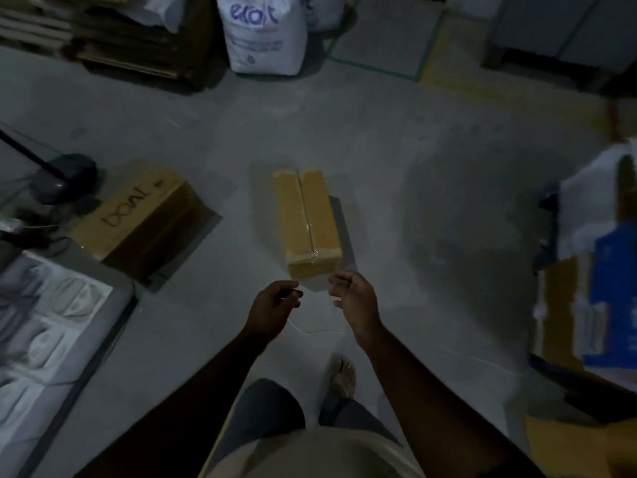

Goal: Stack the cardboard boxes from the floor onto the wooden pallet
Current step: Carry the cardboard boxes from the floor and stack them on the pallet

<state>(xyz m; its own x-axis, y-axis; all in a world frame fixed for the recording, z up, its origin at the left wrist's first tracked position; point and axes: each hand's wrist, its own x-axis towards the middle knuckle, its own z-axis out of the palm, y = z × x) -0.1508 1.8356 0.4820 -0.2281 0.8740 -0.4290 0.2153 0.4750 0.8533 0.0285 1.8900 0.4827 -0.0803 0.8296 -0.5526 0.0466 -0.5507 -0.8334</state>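
Note:
A taped tan cardboard box [308, 222] lies on the grey floor in the middle, its long side pointing away from me. To its left lies a darker cardboard box [138, 215] with black lettering. My left hand [274, 310] and my right hand [355, 300] hover just short of the tan box's near end, fingers curled and apart, holding nothing. Neither hand touches the box. A stack of wooden pallets [113, 39] stands at the far left in the dark.
A white printed sack [265, 32] stands at the far middle. A dark stand base [67, 177] sits left. A grey tray of moulded parts [44, 326] lies near left. Boxes and a blue carton [610, 301] crowd the right. Green floor tape [375, 70] marks a bay. My foot [341, 377] is below.

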